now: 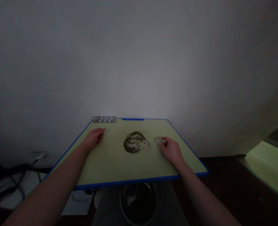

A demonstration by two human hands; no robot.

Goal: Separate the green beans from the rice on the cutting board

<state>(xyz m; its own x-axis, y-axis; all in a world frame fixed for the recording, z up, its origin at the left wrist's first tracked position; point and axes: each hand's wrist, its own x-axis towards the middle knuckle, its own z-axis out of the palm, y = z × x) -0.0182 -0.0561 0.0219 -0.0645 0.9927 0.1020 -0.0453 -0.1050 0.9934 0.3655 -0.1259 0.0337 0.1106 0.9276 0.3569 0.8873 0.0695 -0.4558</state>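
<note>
A pile of small green beans (131,146) mixed with pale grains (135,146) lies loosely scattered in the middle of a pale yellow-green board with a blue edge (115,169). To the right of the pile, my right hand (173,150) pinches a small see-through dish (158,140), close to the board. The dish is faint, and its contents, if any, are unclear. My left hand (94,138) rests at the board's left side, apart from the pile. Its fingers are loosely curled, and nothing shows in them.
A blurred flat item (104,119) lies at the board's far left corner. Below the near edge, a round metal bowl (139,204) sits on the lap. Cables (16,185) run at the lower left. A wall (139,62) stands behind the board; a light surface (268,166) lies at the right.
</note>
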